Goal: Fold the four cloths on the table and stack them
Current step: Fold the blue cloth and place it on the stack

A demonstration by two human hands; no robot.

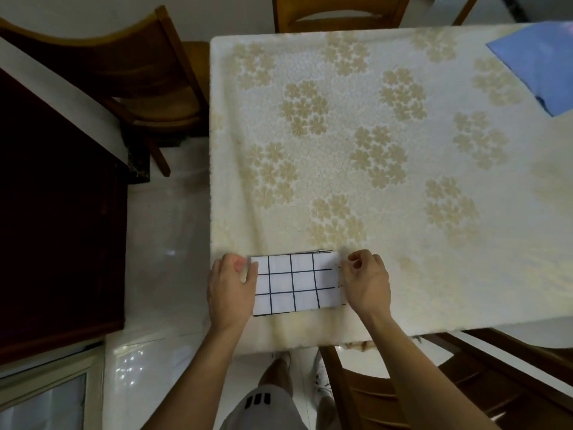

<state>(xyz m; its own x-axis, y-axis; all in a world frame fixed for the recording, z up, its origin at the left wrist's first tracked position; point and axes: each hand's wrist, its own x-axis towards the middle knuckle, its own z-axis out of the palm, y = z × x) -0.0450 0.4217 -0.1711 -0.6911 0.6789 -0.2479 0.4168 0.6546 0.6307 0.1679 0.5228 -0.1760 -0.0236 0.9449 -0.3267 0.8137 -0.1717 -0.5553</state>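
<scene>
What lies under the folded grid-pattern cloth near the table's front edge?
Thin layered edges show at the far and right sides of the grid-pattern cloth, so folded layers or more cloth lie beneath it, resting on the floral tablecloth. How many is hidden by the top layer.

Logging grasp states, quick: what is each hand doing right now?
Left hand: grips the checked cloth's left edge.
Right hand: pinches its right edge.

My head view running dim, soft overhead light brightening tablecloth [387,150]; floor [161,249] throwing small specular glints; dark cabinet [55,212] sinking into shadow; wide-angle bending edges; blue cloth [539,63] blurring near right corner.
</scene>
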